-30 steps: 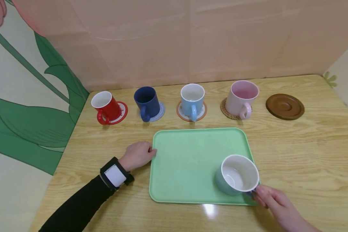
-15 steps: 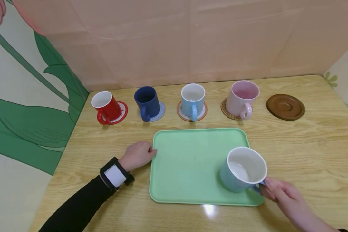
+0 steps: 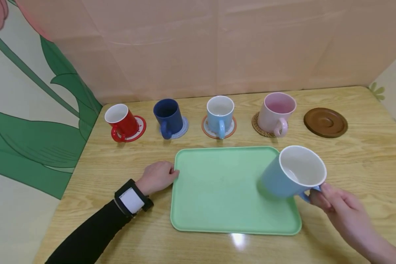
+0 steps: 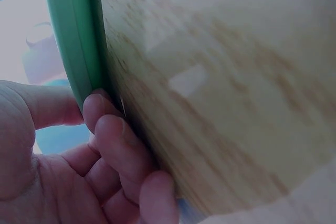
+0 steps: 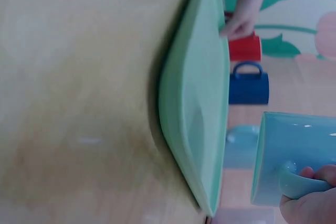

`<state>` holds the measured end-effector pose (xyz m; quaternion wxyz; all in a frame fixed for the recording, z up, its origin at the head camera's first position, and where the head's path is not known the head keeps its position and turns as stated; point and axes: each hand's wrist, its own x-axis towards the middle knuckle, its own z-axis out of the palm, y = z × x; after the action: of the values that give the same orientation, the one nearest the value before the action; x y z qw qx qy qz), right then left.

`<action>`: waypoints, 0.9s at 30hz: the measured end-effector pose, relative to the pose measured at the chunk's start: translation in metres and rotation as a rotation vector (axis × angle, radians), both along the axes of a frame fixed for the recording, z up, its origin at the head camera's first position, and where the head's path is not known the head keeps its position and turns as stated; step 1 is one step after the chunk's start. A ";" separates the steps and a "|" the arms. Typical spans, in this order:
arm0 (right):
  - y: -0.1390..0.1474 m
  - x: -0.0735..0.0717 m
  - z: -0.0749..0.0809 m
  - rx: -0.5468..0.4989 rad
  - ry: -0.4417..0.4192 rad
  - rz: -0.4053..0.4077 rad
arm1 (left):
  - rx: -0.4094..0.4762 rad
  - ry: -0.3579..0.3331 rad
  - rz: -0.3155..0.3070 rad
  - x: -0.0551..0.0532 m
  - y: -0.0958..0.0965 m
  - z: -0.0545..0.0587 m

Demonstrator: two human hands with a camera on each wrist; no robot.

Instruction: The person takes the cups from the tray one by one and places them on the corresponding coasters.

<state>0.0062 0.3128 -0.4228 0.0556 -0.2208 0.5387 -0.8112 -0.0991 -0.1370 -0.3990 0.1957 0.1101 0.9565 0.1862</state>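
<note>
My right hand (image 3: 348, 212) pinches the handle of a large light blue mug (image 3: 278, 181) with a white inside. The mug is raised over the right side of the green tray (image 3: 214, 190) and tilts a little. In the right wrist view the mug (image 5: 294, 145) hangs apart from the tray (image 5: 202, 98), and thumb and fingers close on its handle. At the tray's left edge, my left hand (image 3: 156, 178) holds the rim. The left wrist view shows the thumb on one side of the rim (image 4: 76, 35) and curled fingers (image 4: 123, 145) on the other.
Along the back stand a red mug (image 3: 128, 124), a dark blue mug (image 3: 173, 117), a smaller light blue mug (image 3: 214, 123) and a pink mug (image 3: 268, 119), each on a coaster. A bare brown wooden coaster (image 3: 325, 123) lies at the right end. A wall rises behind the table.
My right hand has lifted the large light blue mug off the tray's lower right part and carried it right and away from me. The left hand and the tray have stayed put.
</note>
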 end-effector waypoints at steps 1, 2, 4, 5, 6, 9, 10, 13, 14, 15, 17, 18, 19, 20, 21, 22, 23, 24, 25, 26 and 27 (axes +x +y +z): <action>0.000 -0.003 0.005 -0.023 0.000 -0.010 | -0.001 0.000 0.001 0.000 0.000 0.000; -0.002 -0.005 0.011 -0.043 0.004 -0.024 | -0.002 0.001 0.002 0.000 0.000 0.000; -0.004 -0.010 0.021 -0.074 0.018 -0.057 | -0.003 0.001 0.003 0.000 0.000 0.000; -0.004 -0.014 0.025 -0.106 0.027 -0.066 | -0.003 0.002 0.003 0.000 0.000 0.001; -0.004 -0.017 0.028 -0.135 0.039 -0.070 | -0.004 0.003 0.002 0.000 0.000 0.001; -0.002 -0.026 0.037 -0.157 0.053 -0.126 | -0.001 0.002 -0.002 -0.001 0.001 0.000; 0.000 -0.029 0.038 -0.161 0.058 -0.144 | 0.000 0.001 -0.003 -0.001 0.001 0.000; 0.009 -0.040 0.042 -0.209 0.036 -0.186 | 0.002 -0.004 -0.002 -0.001 0.001 0.000; 0.012 -0.044 0.043 -0.216 0.029 -0.209 | 0.003 -0.007 -0.001 -0.001 0.001 0.000; 0.016 -0.047 0.044 -0.230 0.017 -0.233 | 0.002 -0.009 0.001 -0.002 0.001 0.001; 0.023 -0.054 0.045 -0.294 -0.009 -0.268 | 0.002 -0.016 0.006 -0.002 0.001 0.001; 0.027 -0.057 0.047 -0.321 -0.021 -0.292 | 0.002 -0.019 0.008 -0.002 0.002 0.001; 0.030 -0.061 0.048 -0.350 -0.032 -0.318 | 0.003 -0.020 0.009 -0.001 0.002 0.002; 0.033 -0.063 0.049 -0.344 -0.039 -0.350 | 0.004 -0.021 0.009 -0.001 0.002 0.002; 0.036 -0.066 0.050 -0.326 -0.042 -0.388 | 0.005 -0.020 0.009 -0.001 0.001 0.002; 0.039 -0.069 0.051 -0.312 -0.048 -0.417 | 0.006 -0.019 0.009 -0.001 0.001 0.002; 0.041 -0.071 0.052 -0.267 -0.054 -0.451 | 0.007 -0.017 0.008 -0.001 0.001 0.002; 0.043 -0.074 0.052 -0.218 -0.062 -0.483 | 0.007 -0.014 0.008 -0.001 0.001 0.002; 0.045 -0.077 0.052 -0.191 -0.067 -0.506 | 0.008 -0.014 0.008 -0.001 0.001 0.002; 0.048 -0.079 0.053 -0.155 -0.069 -0.529 | 0.009 -0.013 0.008 -0.001 0.001 0.002; 0.050 -0.082 0.052 -0.134 -0.075 -0.545 | 0.008 -0.013 0.008 -0.001 0.001 0.002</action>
<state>-0.0763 0.3624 -0.3704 -0.1594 -0.0411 0.5208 -0.8377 -0.1001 -0.1360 -0.3975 0.2006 0.1059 0.9549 0.1915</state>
